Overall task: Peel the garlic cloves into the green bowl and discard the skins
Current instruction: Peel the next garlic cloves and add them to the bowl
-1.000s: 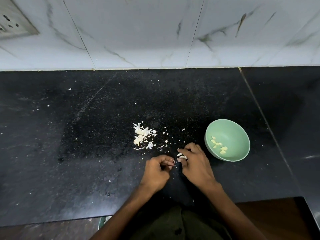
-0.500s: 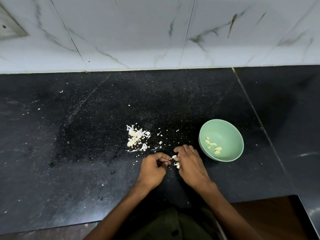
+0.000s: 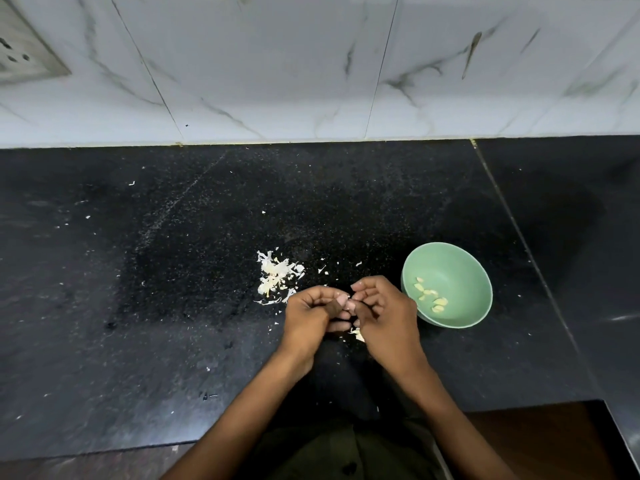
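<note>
My left hand [image 3: 308, 315] and my right hand [image 3: 386, 315] meet fingertip to fingertip just above the black counter, left of the green bowl [image 3: 460, 265]. Their curled fingers pinch a small garlic clove between them, and the fingers hide nearly all of it. Several peeled cloves [image 3: 431, 296] lie inside the bowl. A pile of white garlic skins [image 3: 277, 277] sits on the counter just beyond my left hand. A few loose skin scraps [image 3: 358, 335] lie under my right hand.
The black stone counter [image 3: 173, 289] carries scattered skin flecks and ends at a white marble-tiled wall [image 3: 311, 64]. A seam [image 3: 519, 230] runs down the counter right of the bowl. A wall socket [image 3: 20, 53] is at the top left. A brown surface [image 3: 540, 441] lies at the lower right.
My hands have closed in on each other, so the fingers now cover the white clove that showed between them. Skin scraps now lie beneath my right hand.
</note>
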{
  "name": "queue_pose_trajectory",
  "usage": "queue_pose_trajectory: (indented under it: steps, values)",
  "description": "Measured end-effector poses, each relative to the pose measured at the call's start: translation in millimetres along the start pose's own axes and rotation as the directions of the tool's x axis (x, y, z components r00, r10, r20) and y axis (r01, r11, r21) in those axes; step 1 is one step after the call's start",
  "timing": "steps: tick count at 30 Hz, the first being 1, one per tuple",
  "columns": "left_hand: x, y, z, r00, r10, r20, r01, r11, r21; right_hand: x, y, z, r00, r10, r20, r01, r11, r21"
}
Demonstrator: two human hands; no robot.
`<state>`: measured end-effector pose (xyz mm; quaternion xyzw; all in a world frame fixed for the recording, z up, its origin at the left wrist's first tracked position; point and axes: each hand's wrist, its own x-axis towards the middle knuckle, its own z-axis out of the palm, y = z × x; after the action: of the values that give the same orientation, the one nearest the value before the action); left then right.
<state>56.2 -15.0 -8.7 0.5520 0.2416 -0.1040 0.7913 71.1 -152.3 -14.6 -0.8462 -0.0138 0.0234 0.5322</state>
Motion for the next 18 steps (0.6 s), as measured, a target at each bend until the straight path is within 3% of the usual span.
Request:
queue_pose_trajectory:
  steps: [4,8,10,13,18]
  values:
    - [-2,10,1,0.997,-0.076,-0.009,0.074,0.989,-0.125,1,-11,0,0.988,0.153,-0.021,-0.132,0.906,0.401]
    - [-7,17,1,0.997,-0.078,-0.017,0.074,0.984,-0.162,-1,-26,-1,0.986,0.163,0.024,-0.149,0.82,0.553]
    - [-10,21,1,0.996,-0.084,-0.023,0.079,0.981,-0.176,-5,-33,-4,0.992,0.117,0.057,-0.129,0.86,0.494]
    - [-14,25,-1,0.996,-0.091,-0.009,0.089,0.981,-0.172,-8,-37,-6,0.997,-0.031,0.066,0.017,0.98,0.198]
    - [-19,35,-6,0.992,-0.123,0.034,0.127,0.976,-0.174,-6,-44,-10,0.939,-0.329,0.103,0.33,0.944,0.01]
